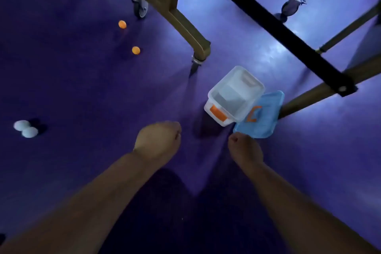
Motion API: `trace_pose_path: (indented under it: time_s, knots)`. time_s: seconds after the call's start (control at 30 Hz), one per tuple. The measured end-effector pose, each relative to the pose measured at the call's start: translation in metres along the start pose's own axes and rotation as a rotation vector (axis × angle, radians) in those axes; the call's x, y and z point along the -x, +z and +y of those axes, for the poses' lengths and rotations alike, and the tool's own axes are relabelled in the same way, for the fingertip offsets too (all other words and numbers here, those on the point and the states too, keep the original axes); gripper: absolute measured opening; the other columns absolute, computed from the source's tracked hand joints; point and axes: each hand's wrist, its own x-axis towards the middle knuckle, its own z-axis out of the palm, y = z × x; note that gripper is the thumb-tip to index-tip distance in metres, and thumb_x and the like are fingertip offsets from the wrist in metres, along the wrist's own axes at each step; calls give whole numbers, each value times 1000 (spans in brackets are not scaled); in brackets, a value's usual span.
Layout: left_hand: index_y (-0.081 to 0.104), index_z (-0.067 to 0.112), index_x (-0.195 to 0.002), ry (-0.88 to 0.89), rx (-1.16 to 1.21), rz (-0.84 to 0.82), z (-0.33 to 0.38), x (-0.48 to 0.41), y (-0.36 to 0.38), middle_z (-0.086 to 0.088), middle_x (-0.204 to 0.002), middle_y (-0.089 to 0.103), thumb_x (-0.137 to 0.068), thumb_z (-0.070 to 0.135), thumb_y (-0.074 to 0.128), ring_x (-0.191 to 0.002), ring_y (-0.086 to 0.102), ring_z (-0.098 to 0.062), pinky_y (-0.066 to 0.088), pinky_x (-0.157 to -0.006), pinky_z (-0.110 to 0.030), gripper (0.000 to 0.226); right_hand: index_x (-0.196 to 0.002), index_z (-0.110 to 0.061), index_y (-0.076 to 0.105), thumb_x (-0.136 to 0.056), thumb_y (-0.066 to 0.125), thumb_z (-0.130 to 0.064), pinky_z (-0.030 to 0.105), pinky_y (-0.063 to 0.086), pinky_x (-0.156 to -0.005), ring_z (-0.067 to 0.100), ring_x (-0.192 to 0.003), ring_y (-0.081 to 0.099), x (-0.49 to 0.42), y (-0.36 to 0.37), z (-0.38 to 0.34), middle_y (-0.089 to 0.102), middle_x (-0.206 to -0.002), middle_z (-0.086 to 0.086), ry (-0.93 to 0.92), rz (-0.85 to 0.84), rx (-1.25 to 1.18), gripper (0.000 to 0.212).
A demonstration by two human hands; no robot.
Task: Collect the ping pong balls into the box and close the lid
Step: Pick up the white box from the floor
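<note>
A clear plastic box (237, 94) with orange latches stands open on the purple floor, and nothing shows inside it. Its blue lid (262, 118) lies flat beside it on the right. Two orange ping pong balls (122, 24) (136, 50) lie far to the left of the box. Two white balls (21, 125) (30, 132) touch each other at the left edge. My left hand (158, 140) hovers left of the box with its fingers curled under. My right hand (245, 149) is just short of the lid's near corner, also curled. I see nothing held in either hand.
A wheeled metal frame (181, 24) with castors (140, 7) stands behind the box. A black crossbar (288, 35) runs diagonally above the box, and a frame leg (309, 97) touches the lid's right side. Purple floor (72, 78) stretches to the left.
</note>
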Motion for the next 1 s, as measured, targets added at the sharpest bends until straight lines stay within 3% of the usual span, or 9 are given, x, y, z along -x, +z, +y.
trace_pose_path:
  time_s: [0.17,0.37,0.43,0.5,0.53,0.67,0.73,0.8,1.0]
  knots:
    - [57,22,-89,31,-69,26,-26,-32,73,5,-92,63,-91,27,39,-79,59,-22,44,-62,-31,19,-131,10,44,-92,51,-9,39,35,-100,41,-123,47,-97,49,19,50,-132,30,126,106,-281,44]
    - [57,21,-103,86,-136,33,-44,-34,120,3,-106,64,-86,31,30,-94,62,-25,51,-77,-39,34,-136,16,34,-100,32,-18,47,24,-113,42,-136,27,-174,87,46,30,-143,35,265,200,-262,49]
    - [56,22,-107,97,-166,42,-42,-35,129,3,-110,64,-85,30,31,-96,62,-25,51,-77,-39,34,-144,6,24,-95,41,-26,46,30,-111,37,-131,37,-194,101,52,29,-148,28,283,237,-476,61]
    - [56,22,-109,117,-186,40,-38,-35,136,3,-111,64,-82,31,28,-97,62,-25,51,-77,-38,40,-149,-20,13,-91,48,-21,38,48,-98,19,-95,58,-193,106,51,33,-148,17,276,253,-767,68]
    - [56,22,-109,116,-182,28,-34,-35,139,2,-111,64,-79,32,25,-97,62,-25,51,-76,-39,44,-149,-26,14,-92,50,-19,32,52,-91,13,-85,57,-192,108,50,36,-147,15,280,246,-813,68]
    - [55,22,-107,128,-176,-27,-13,-29,145,2,-108,63,-84,33,26,-97,61,-24,51,-76,-37,39,-132,-8,52,-90,58,-38,30,38,-102,29,-130,43,-165,115,54,40,-145,20,306,284,-573,53]
    - [56,22,-105,127,-163,18,-3,-27,149,2,-107,63,-90,29,37,-97,61,-24,50,-73,-36,25,-113,-7,63,-87,56,-36,23,48,-81,18,-95,63,-133,127,55,64,-118,14,289,255,-647,40]
    - [56,24,-109,121,-143,95,3,-23,153,2,-108,63,-90,27,42,-97,60,-24,48,-70,-35,24,-94,-5,59,-84,55,-23,16,44,-58,10,-69,55,-95,142,62,64,-91,6,310,316,-801,21]
    - [46,11,-134,47,-142,197,0,3,166,-13,-130,51,-84,20,57,-116,47,-34,46,-86,-44,53,-81,-10,54,-82,55,-4,41,60,-63,27,-78,63,18,181,90,59,-81,4,230,238,-997,7]
